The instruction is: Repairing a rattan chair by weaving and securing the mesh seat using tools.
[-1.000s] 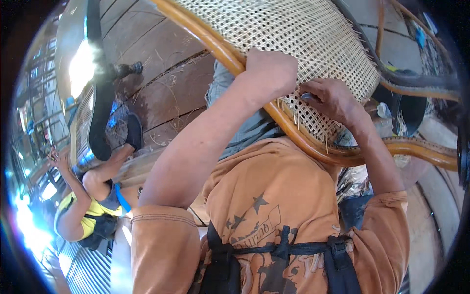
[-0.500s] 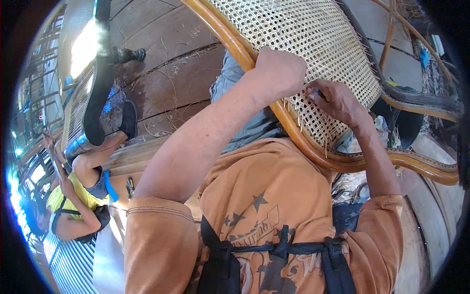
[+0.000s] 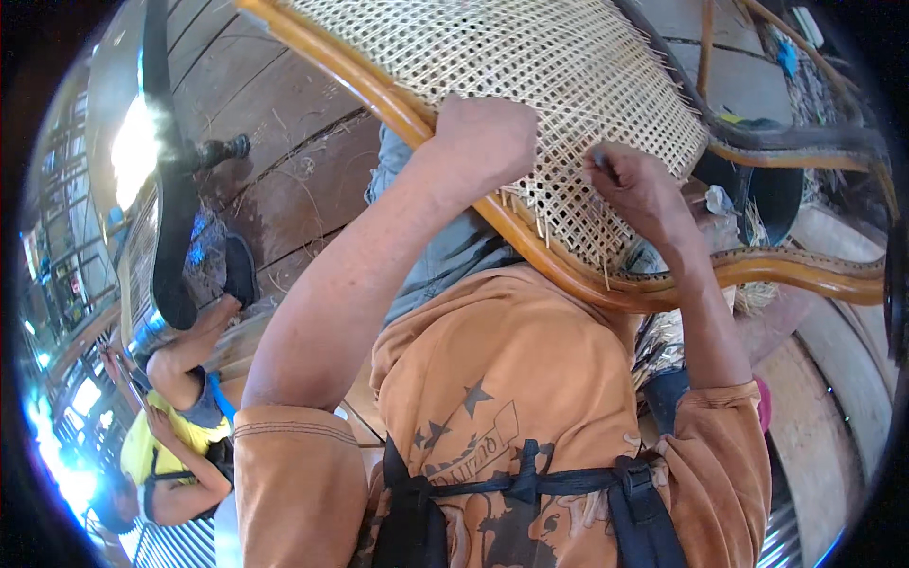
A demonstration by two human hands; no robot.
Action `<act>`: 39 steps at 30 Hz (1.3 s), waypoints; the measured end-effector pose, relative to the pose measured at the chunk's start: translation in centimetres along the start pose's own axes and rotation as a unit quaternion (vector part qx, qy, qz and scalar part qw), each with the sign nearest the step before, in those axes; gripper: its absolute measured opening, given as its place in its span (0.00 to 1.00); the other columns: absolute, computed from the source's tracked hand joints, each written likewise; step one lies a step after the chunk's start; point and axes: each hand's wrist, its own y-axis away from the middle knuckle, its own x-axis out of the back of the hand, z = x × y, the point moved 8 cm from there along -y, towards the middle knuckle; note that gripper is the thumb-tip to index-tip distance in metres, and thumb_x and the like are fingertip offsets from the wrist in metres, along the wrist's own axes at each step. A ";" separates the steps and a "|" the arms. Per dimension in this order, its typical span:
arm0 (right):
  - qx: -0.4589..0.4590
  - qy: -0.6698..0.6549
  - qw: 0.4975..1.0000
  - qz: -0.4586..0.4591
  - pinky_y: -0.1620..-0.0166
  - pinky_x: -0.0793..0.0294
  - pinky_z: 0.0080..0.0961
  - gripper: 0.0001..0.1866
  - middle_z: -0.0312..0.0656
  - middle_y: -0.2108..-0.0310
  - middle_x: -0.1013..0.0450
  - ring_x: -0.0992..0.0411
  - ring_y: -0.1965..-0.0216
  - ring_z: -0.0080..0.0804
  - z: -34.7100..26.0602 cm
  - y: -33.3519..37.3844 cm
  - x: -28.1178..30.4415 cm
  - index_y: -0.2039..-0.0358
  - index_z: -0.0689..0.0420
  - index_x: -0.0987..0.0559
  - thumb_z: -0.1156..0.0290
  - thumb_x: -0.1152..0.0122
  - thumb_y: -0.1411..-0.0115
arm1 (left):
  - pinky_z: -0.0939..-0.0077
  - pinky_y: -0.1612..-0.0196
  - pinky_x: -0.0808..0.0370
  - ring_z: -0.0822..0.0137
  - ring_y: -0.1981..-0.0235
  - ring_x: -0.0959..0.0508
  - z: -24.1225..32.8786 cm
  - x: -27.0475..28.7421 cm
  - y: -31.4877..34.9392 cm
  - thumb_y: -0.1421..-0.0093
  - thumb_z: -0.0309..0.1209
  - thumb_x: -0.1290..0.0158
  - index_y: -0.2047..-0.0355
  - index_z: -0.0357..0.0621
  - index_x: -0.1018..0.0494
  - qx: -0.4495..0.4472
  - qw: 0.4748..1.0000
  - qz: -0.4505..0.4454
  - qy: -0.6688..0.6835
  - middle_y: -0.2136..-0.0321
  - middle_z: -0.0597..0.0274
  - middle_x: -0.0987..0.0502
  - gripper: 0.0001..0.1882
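While hands at cane, lettered shirt.

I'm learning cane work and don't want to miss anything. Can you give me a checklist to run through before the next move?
1. Left hand over the cane panel: ok.
2. Left-hand grip: cannot tell; the hand itself hides it.
3. Right hand on the strand it needs: cannot tell; its fingers are curled, but what they pinch is unclear.
4. Strand ends tidy beside the orange-brown rail: not ok; several stick out loose.
5. Co-worker clear of the panel: ok, off to the left.
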 end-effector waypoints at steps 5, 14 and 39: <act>0.053 0.022 0.998 0.027 0.61 0.28 0.40 0.09 0.47 0.71 0.27 0.28 0.66 0.48 -1.3 0.5 -1.4 0.64 0.55 0.24 0.66 0.46 0.43 | 0.57 0.68 0.27 0.48 0.74 0.23 -0.3 -0.4 0.0 0.50 0.39 0.50 0.78 0.40 0.25 -0.011 1.000 -0.008 0.004 0.79 0.49 0.24 0.14; -0.146 0.047 0.987 -0.040 0.61 0.30 0.44 0.19 0.61 0.72 0.27 0.27 0.66 0.55 0.1 1.6 0.8 0.64 0.66 0.30 0.59 0.54 0.40 | 0.55 0.66 0.28 0.46 0.73 0.25 -1.4 -0.4 0.5 0.48 0.36 0.53 0.79 0.36 0.27 -0.045 0.998 -0.013 0.041 0.78 0.45 0.26 0.14; 0.082 0.263 0.954 -0.116 0.64 0.28 0.38 0.07 0.44 0.74 0.27 0.27 0.68 0.45 -2.2 -3.1 -0.9 0.72 0.56 0.23 0.67 0.43 0.46 | 0.54 0.70 0.27 0.47 0.78 0.24 -1.2 0.4 1.5 0.48 0.35 0.54 0.81 0.38 0.27 -0.036 0.997 0.065 0.024 0.83 0.47 0.26 0.14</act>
